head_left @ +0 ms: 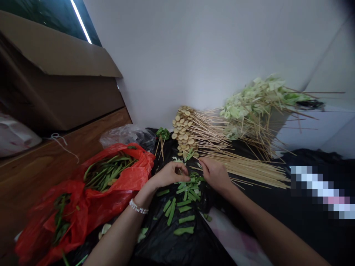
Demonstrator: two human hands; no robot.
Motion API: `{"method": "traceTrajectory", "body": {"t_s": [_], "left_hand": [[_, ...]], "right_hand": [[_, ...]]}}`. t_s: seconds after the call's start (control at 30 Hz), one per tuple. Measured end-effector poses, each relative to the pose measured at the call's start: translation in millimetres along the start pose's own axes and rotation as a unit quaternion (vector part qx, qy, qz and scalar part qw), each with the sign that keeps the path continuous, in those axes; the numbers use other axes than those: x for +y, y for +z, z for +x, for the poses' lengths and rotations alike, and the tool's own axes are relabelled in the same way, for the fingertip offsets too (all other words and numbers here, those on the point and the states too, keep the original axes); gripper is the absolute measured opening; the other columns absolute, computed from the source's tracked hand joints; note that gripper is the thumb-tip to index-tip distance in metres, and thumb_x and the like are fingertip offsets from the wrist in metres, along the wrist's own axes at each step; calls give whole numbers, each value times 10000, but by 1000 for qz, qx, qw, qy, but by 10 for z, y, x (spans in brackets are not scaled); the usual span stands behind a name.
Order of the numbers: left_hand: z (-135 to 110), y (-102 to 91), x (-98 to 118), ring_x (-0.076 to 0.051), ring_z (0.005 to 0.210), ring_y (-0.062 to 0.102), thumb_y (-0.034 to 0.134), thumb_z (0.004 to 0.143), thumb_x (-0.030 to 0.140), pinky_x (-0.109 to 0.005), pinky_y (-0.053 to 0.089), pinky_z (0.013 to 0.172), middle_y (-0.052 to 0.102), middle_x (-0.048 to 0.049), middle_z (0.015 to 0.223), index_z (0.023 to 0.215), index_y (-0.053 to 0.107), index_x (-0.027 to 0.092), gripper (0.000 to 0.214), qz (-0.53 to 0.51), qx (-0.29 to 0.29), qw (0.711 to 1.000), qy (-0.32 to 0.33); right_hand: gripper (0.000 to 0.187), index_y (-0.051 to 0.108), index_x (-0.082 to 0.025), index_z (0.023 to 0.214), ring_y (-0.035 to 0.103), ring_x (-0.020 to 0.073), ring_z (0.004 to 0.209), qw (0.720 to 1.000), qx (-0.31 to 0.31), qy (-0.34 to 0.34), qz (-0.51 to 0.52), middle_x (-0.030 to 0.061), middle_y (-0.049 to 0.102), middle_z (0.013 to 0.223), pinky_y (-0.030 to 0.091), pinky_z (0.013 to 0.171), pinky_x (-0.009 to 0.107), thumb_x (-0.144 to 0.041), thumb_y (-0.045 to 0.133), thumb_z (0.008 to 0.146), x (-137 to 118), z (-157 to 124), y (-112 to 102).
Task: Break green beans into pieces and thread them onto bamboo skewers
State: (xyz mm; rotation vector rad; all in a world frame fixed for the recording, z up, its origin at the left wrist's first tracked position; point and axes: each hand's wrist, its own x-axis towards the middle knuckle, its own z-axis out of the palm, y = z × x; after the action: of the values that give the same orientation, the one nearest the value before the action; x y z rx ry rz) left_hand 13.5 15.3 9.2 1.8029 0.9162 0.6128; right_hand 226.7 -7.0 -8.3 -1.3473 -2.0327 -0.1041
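Observation:
Cut green bean pieces [186, 208] lie scattered over a black plastic sheet [166, 245]. My left hand [170, 174], with a beaded bracelet at the wrist, curls thumb and forefinger together at the top of the pile, pinching a bean piece. Just right of it, my right hand [216, 175] is closed, with a thin bamboo skewer showing at its fingers; most of the grip is hidden. Beyond my hands, skewered potato slices [183, 129] are stacked with their sticks pointing right. Bare bamboo skewers [257, 171] lie bundled beside my right hand.
A red plastic bag [135, 175] of long green beans [111, 170] lies open at left. Skewered cabbage leaves [249, 99] are heaped at back right. A few green skewers [162, 133] lie behind my left hand. A cardboard box [61, 88] stands back left near the white wall.

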Motion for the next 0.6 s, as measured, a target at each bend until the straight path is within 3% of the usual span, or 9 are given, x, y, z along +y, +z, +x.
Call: {"method": "traceTrajectory", "body": {"t_s": [0.1,0.23,0.43,0.5,0.6], "left_hand": [[-42,-17,-6,-89,548,450,774,593,374,-203,298,500,554,41,581,652,639,150,268,156,29,987,-14],[-87,-43,-54,-103,549,495,773,567,386,-208,272,482,597,34,580,641,685,183,233,263,-17,963,-49],[-74,-45,-58,-102,562,514,737,625,334,-198,328,514,591,40,597,706,674,164,198,189,-49,980,-30],[-47,-67,-68,-101,579,511,722,655,342,-199,353,541,594,34,622,710,650,151,211,145,-11,989,-17],[14,-112,-111,-96,575,509,719,674,356,-200,369,550,600,22,630,716,620,140,241,75,104,992,-11]], "right_hand": [[274,647,-191,973,620,167,859,1000,-6,-1,6,65,697,894,411,764,244,-244,379,945,-10,-3,6],[273,649,-186,965,615,168,875,1000,-11,-3,2,69,695,900,407,771,243,-238,382,945,-26,-6,9],[276,650,-181,951,612,163,834,1000,-6,-2,11,59,694,879,402,761,245,-239,380,946,-18,-9,12],[275,650,-184,950,612,160,827,1000,-2,-1,18,58,695,885,404,756,244,-243,381,945,-15,-10,14],[270,649,-187,954,617,159,830,1000,4,-1,27,57,696,891,409,762,243,-244,386,943,-18,-9,11]]}}
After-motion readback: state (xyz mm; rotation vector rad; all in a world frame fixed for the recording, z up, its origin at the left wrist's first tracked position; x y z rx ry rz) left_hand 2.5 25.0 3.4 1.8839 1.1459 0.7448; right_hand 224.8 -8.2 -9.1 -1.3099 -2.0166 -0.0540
